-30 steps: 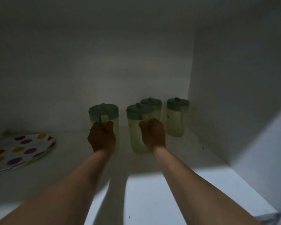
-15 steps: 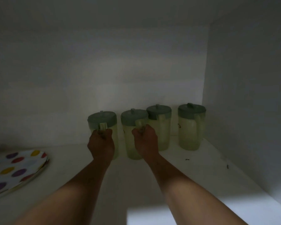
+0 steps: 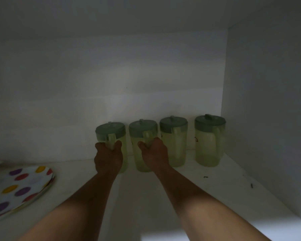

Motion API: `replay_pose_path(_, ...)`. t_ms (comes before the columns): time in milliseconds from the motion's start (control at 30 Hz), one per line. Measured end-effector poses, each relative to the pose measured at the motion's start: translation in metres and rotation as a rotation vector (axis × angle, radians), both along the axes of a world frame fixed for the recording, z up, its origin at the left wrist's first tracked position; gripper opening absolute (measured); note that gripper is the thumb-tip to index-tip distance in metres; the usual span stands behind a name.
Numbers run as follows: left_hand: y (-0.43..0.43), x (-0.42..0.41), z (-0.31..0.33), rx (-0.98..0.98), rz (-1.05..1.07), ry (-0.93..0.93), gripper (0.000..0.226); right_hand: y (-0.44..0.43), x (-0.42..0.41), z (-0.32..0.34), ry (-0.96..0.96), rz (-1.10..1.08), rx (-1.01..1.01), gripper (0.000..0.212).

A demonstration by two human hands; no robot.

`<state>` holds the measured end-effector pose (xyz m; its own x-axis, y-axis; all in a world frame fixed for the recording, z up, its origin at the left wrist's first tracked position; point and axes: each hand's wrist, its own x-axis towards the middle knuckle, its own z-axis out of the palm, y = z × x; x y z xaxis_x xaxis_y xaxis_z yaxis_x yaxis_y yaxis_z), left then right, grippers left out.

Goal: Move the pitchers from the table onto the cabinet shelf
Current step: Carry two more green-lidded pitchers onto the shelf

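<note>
Head view, pale-green pitchers (image 3: 173, 141), darker lids

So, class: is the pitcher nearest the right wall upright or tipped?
Upright. The far-right pitcher stands on its base on the shelf, its green lid level on top, and neither hand touches it.

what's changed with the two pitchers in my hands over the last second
The left hand and right hand pushed their pitchers, left one and right one, back toward the rear wall, into line with the two pitchers already on the shelf. Both hands still grip the handles. The other pitchers and the dotted plates stayed put.
</note>
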<state>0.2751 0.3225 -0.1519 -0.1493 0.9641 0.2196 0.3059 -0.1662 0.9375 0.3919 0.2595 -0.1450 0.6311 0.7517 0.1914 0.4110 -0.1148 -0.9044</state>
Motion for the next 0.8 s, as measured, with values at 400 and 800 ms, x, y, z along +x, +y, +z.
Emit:
replay_pose_path(400, -0.057, -0.025, 0.043, 0.157, 0.104, 0.332, 0.072, -0.074, -0.026, 0.041, -0.320, -0.117, -0.260, 0.088)
replay_pose_path(800, -0.172, -0.113, 0.110, 0.575, -0.254, 0.947, 0.076, -0.229, -0.106, 0.135, -0.497, -0.175, -0.346, 0.034)
